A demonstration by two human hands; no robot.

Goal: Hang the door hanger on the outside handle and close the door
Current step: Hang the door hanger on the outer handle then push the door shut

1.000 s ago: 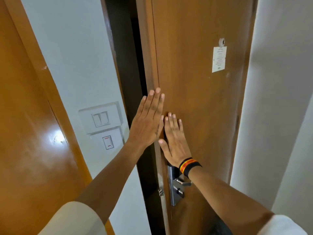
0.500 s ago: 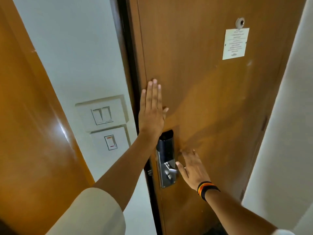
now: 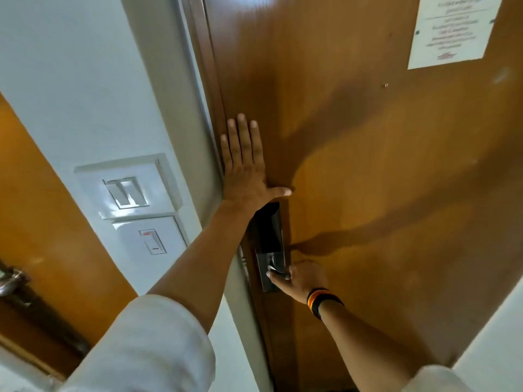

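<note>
On the door (image 3: 368, 179), near its latch edge, the left hand (image 3: 246, 171) lies flat, fingers together and pointing up, thumb spread out to the right, palm pressed on the wood just above the lock plate (image 3: 270, 244). It grips nothing. The door sits against the frame (image 3: 198, 108) with no gap showing along that edge. Lower down, the right hand (image 3: 304, 280) is at the handle (image 3: 273, 268), thumb and fingers curled around the silver lever where it leaves the plate; it looks clamped on the lever, though blur hides the exact finger contact. A black, red and yellow wristband (image 3: 322, 301) sits on the right wrist. White sleeves cover both upper arms at the bottom edge. A paper notice (image 3: 450, 32) is stuck to the door at top right, text unreadable. On the white wall left of the frame are a double switch (image 3: 127, 190) and, just below it, a single switch (image 3: 151, 240). Far left is another wooden door with a metal handle (image 3: 10, 278). The door hanger is not in view, so where it hangs cannot be told.
</note>
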